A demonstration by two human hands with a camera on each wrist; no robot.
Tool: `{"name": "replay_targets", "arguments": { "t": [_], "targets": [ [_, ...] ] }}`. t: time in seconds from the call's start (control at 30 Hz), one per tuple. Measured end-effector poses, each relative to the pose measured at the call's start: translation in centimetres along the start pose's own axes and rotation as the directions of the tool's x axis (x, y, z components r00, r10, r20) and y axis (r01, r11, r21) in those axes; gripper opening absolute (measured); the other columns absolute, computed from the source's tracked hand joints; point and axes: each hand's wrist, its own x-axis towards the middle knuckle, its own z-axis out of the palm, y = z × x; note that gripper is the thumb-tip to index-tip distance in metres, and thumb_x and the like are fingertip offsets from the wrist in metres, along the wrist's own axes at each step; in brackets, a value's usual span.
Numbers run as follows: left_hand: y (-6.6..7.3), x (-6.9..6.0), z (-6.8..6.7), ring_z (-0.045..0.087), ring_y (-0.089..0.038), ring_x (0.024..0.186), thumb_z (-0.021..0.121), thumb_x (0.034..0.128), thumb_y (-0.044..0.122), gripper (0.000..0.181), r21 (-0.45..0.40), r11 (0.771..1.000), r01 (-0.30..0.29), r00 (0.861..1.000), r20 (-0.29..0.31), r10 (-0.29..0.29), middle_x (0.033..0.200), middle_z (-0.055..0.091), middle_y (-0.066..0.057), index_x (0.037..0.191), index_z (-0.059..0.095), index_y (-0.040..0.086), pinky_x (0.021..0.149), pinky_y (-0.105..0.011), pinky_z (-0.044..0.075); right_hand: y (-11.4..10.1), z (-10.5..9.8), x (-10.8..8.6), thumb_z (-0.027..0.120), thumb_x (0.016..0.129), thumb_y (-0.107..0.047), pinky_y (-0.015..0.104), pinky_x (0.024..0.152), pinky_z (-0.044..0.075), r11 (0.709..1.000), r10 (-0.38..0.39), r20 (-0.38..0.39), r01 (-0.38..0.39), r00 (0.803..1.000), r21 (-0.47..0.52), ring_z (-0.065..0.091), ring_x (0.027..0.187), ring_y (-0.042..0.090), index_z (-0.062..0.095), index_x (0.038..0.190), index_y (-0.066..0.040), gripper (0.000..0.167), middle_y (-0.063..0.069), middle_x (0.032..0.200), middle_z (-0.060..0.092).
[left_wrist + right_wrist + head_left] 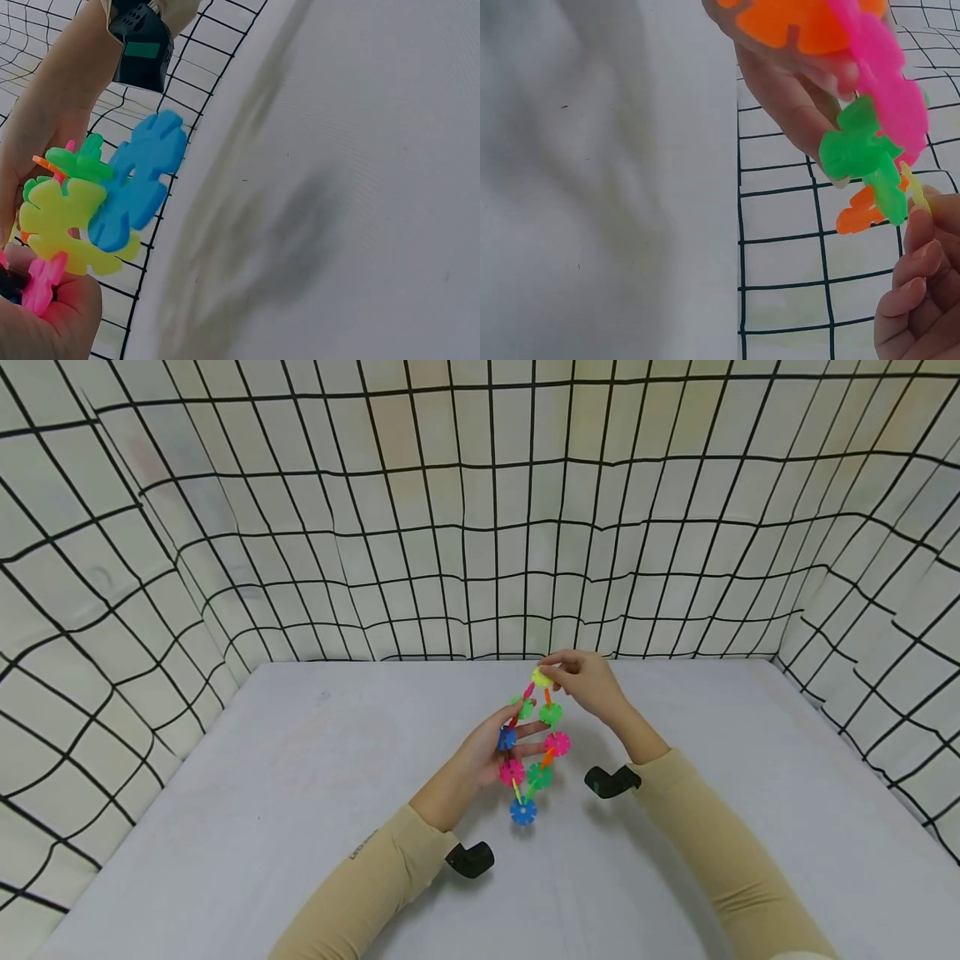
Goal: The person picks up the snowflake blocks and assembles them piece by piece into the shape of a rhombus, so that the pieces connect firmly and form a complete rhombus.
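Note:
A closed loop of colourful plastic snowflake discs hangs between both hands above the table, a blue disc lowest. My left hand holds the loop's left side, its thumb at a green disc and other fingers reaching behind the discs. At the top, my right hand pinches a yellow disc between thumb and fingertips. Pink disc and green disc make up part of the right side. In the right wrist view, the yellow disc shows edge-on, beside a green disc.
A white-covered table lies beneath the hands. Black-lined white netting rises at the back and both sides. Dark wrist cameras stick out from the beige sleeves.

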Motion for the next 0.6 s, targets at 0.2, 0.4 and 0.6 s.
{"name": "replay_targets", "arguments": {
  "t": [0.2, 0.4, 0.6],
  "targets": [
    [0.18, 0.12, -0.06, 0.072, -0.029, 0.104, 0.049, 0.1086, 0.041, 0.052, 0.095, 0.995, 0.003, 1.0, -0.021, -0.001, 0.14, 0.061, -0.019, 0.153, 0.045, 0.015, 0.06, -0.011, 0.043, -0.42, 0.13, -0.01, 0.066, 0.102, -0.019, 0.027, 0.055, 0.04, 0.999, -0.009, 0.03, 0.01, 1.0, -0.034, 0.055, 0.072, 0.028, 0.074, 0.118, -0.002, 0.024, 0.01, 0.08, 0.065],
    [0.39, -0.05, 0.1, 0.074, -0.026, 0.1, 0.05, 0.1088, 0.04, 0.052, 0.125, 0.992, -0.006, 0.999, -0.033, 0.01, 0.139, 0.061, -0.018, 0.152, 0.047, 0.012, 0.06, -0.011, 0.044, -0.68, 0.19, -0.07, 0.066, 0.103, -0.018, 0.027, 0.058, 0.044, 0.999, -0.02, 0.031, 0.021, 0.999, -0.031, 0.058, 0.077, 0.023, 0.074, 0.117, 0.001, 0.025, 0.01, 0.086, 0.069],
    [0.47, -0.19, 0.32, 0.076, -0.019, 0.089, 0.05, 0.1086, 0.041, 0.049, 0.18, 0.984, -0.007, 0.999, -0.049, 0.016, 0.133, 0.066, -0.013, 0.147, 0.051, 0.012, 0.052, -0.015, 0.031, -0.79, 0.25, -0.17, 0.066, 0.103, -0.016, 0.026, 0.057, 0.043, 1.0, -0.01, 0.027, 0.01, 1.0, -0.006, 0.058, 0.074, 0.026, 0.075, 0.115, 0.001, 0.023, 0.014, 0.082, 0.065]
  ]
}}
